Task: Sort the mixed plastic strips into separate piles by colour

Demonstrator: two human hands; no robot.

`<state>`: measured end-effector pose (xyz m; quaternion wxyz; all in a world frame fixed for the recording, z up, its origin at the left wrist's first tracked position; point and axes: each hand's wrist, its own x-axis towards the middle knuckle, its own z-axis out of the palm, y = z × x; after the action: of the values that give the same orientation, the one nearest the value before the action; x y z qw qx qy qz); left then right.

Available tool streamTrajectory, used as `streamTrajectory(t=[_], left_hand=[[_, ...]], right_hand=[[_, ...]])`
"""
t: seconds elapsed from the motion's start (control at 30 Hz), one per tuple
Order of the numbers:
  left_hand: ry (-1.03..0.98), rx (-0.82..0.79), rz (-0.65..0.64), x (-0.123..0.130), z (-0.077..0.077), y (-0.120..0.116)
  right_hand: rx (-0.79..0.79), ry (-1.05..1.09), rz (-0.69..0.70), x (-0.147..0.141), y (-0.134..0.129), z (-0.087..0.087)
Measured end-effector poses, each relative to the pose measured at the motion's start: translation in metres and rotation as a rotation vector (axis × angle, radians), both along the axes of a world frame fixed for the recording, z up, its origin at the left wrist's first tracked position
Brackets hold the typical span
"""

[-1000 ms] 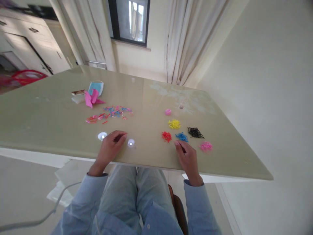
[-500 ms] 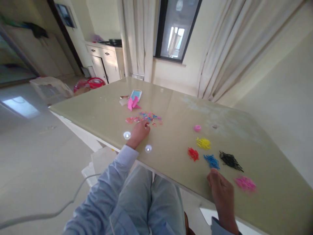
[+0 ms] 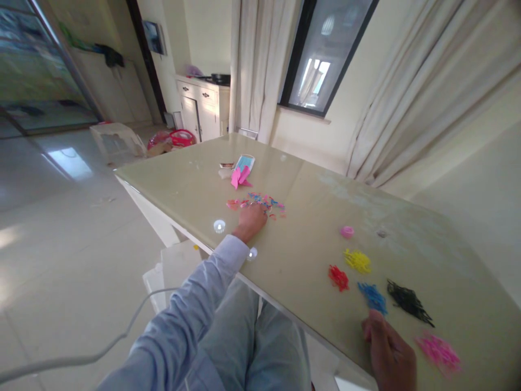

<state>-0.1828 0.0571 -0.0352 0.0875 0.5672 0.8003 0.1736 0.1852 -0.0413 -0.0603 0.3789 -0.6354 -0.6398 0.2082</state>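
Note:
My left hand (image 3: 251,220) reaches onto the near side of a mixed pile of small coloured pieces (image 3: 260,200), fingers bent down; whether it grips any is hidden. Closed in a loose fist, my right hand (image 3: 388,347) rests at the table's near edge, just below the blue pile (image 3: 372,297); what it holds, if anything, is hidden. Around it lie a red pile (image 3: 338,277), a yellow pile (image 3: 357,261), a black pile (image 3: 409,302) and a pink pile (image 3: 438,351). A small pink round object (image 3: 347,232) sits behind the yellow pile.
A blue and white mask (image 3: 245,164) and folded pink paper (image 3: 241,177) lie beyond the mixed pile on the table (image 3: 301,244). Curtains, a window and a white cabinet (image 3: 207,111) stand behind. A grey cable (image 3: 122,338) runs at the lower left.
The view has turned left, so the table sits further right. My left hand has shifted slightly over the mixed pile, its fingers now more hidden. My right hand stays closed beside the blue pile.

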Motion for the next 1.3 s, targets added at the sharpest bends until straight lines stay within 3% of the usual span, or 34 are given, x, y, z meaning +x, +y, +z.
streamTrajectory(t=[0.27, 0.57, 0.87, 1.07, 1.2, 1.27, 1.3], left_hand=[[0.036, -0.016, -0.029, -0.002, 0.002, 0.006], [0.055, 0.03, -0.02, -0.005, -0.009, 0.009], [-0.058, 0.087, 0.0, 0.0, -0.016, 0.012], [-0.288, 0.263, 0.021, 0.004, -0.014, 0.011], [-0.501, 0.41, -0.001, 0.017, -0.011, -0.006], [-0.771, 0.467, -0.063, 0.029, -0.01, -0.022], [-1.063, 0.504, -0.122, 0.036, -0.009, -0.031]], right_hand=[[0.027, -0.021, 0.013, -0.001, -0.003, 0.002], [0.11, -0.121, 0.019, 0.0, 0.001, -0.006], [0.128, -0.164, 0.039, -0.004, 0.0, -0.005], [0.117, -0.158, 0.046, -0.005, -0.001, -0.004], [0.131, -0.181, 0.059, -0.006, 0.0, -0.005], [0.136, -0.186, 0.067, -0.007, 0.0, -0.005], [0.138, -0.187, 0.072, -0.007, 0.0, -0.004]])
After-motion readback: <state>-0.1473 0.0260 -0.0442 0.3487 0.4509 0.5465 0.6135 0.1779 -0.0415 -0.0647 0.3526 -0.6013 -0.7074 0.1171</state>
